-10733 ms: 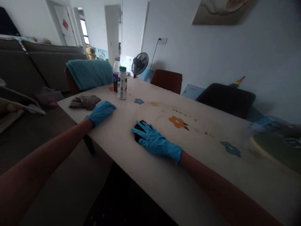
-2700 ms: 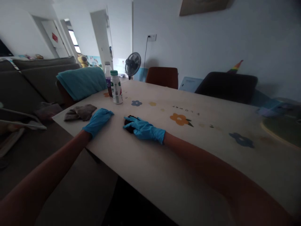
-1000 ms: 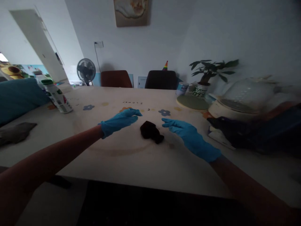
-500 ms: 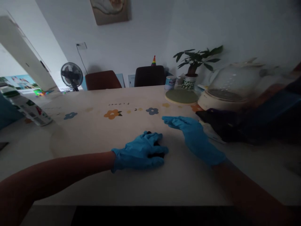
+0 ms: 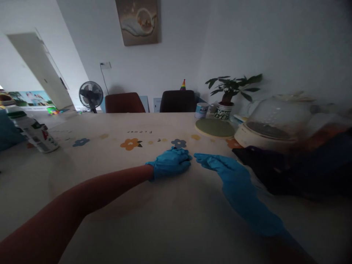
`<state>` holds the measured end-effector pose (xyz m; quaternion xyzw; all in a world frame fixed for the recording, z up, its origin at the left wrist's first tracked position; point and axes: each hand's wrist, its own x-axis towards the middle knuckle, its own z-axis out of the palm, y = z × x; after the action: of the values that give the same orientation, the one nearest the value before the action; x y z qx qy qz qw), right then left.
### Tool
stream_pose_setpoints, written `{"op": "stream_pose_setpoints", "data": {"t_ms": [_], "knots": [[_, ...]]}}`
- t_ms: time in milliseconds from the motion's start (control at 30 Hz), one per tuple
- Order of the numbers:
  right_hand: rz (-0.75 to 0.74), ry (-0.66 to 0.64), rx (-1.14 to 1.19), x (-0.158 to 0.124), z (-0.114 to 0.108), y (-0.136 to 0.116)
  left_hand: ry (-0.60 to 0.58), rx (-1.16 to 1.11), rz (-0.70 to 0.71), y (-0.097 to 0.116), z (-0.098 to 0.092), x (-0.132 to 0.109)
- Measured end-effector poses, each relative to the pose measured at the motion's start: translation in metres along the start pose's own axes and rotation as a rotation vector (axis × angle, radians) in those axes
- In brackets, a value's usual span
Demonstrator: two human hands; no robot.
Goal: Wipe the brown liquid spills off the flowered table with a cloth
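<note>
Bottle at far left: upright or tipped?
Upright: the bottle stands on its base on the table, green cap uppermost; the slight lean looks like lens distortion.

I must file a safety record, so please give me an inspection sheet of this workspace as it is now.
Surface: table with a flower-print cover.
Job's things: nothing seen in the hands; what is under the left palm is hidden.
Clutter: bottle at left; green mat, glass-lidded cooker and dark bundle at right.
Grippers: left hand palm down on the table; right hand beside it, fingers straight.
Cables: cord hangs from the wall socket toward the fan.
Surroundings: two chairs, plant, painting.
</note>
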<state>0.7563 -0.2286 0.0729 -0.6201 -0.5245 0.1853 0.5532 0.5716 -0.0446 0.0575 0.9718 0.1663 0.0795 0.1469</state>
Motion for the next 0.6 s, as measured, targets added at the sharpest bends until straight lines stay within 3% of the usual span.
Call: {"op": "stream_pose_setpoints", "data": {"t_ms": [233, 433, 600], "knots": [[-0.058, -0.042, -0.115, -0.006, -0.004, -0.002, 0.036, -0.011, -0.281, -0.046, -0.026, 0.063], [0.025, -0.136, -0.133, -0.011, -0.002, -0.007, 0.108, 0.031, -0.4, -0.092, -0.038, 0.099], [0.069, -0.087, -0.128, -0.022, 0.004, -0.015, 0.17, 0.057, -0.444, -0.122, -0.042, 0.118]]}}
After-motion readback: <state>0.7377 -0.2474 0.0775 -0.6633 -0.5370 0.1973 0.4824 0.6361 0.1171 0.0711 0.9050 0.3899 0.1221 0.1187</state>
